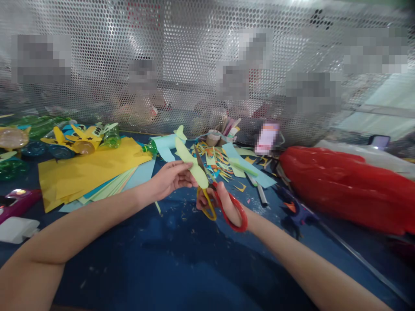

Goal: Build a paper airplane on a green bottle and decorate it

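Between thumb and fingers, my left hand [173, 178] pinches a pale green paper cutout [198, 173] with rounded ends. My right hand [227, 201] grips a pair of scissors [238, 216] with one red and one yellow handle loop. Their dark blades point up and away, right beside the cutout's right edge; whether they touch the paper I cannot tell. Just behind the cutout lies a light blue paper roll [168, 141] on a green-capped bottle [150, 148]. Orange, green and blue paper scraps [220, 162] are strewn behind the scissors.
Yellow sheets [94, 168] and coloured paper lie left, near several decorated bottle pieces [82, 140]. A purple tool [21, 204] and white adapter [17, 229] sit far left. On the right are a red plastic bag [343, 188] and a blue glue gun [300, 211]. Perforated metal [191, 56] stands behind.
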`<state>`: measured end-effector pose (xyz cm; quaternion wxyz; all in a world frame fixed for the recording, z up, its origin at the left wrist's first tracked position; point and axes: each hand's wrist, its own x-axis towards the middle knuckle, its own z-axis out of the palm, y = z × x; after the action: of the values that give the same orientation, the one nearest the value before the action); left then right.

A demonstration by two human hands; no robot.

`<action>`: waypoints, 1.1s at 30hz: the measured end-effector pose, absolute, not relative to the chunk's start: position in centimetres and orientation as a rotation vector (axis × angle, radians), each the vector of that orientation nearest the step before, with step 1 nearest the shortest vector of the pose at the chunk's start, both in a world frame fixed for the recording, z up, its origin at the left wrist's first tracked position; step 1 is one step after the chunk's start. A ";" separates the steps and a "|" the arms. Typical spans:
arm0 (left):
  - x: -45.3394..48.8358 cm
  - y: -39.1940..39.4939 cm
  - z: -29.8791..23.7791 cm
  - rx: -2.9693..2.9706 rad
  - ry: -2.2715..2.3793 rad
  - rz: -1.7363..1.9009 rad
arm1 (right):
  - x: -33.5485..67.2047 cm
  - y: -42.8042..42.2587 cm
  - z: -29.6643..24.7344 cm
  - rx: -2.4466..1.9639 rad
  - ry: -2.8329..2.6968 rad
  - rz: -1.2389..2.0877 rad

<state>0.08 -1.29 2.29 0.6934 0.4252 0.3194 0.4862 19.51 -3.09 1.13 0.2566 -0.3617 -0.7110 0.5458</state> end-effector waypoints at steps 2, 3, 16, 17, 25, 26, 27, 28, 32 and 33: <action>0.1 -1.3 2.3 0.962 0.727 1.085 | 19.5 -3.2 1.3 -1.009 -1.934 1.456; 0.1 -1.4 2.3 0.974 0.732 1.090 | 19.4 -3.2 1.3 -1.020 -1.938 1.439; 0.6 -2.2 2.5 1.245 0.815 1.202 | 19.6 -2.8 0.1 -1.024 -1.978 1.298; 0.6 -2.3 2.5 1.269 0.816 1.207 | 19.6 -2.8 0.1 -1.021 -1.984 1.285; 0.6 -2.5 2.6 1.343 0.878 1.208 | 19.5 -3.0 0.2 -1.058 -1.997 1.250; 0.7 -2.5 2.5 1.348 0.881 1.210 | 19.5 -3.0 0.3 -1.059 -1.994 1.250; 0.7 -2.5 2.5 1.353 0.883 1.212 | 19.4 -3.1 0.3 -1.061 -1.986 1.254; 0.7 -2.4 2.5 1.359 0.885 1.213 | 19.4 -3.1 0.4 -1.066 -1.977 1.263; 0.7 -2.5 2.5 1.374 0.894 1.209 | 19.4 -3.2 0.5 -1.095 -1.963 1.283; 0.7 -2.5 2.5 1.377 0.897 1.210 | 19.4 -3.2 0.6 -1.103 -1.971 1.266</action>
<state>0.70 -2.51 2.48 0.5231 0.5750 0.3748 0.5052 19.37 -3.19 0.58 0.2727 -0.4097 -0.7325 0.4704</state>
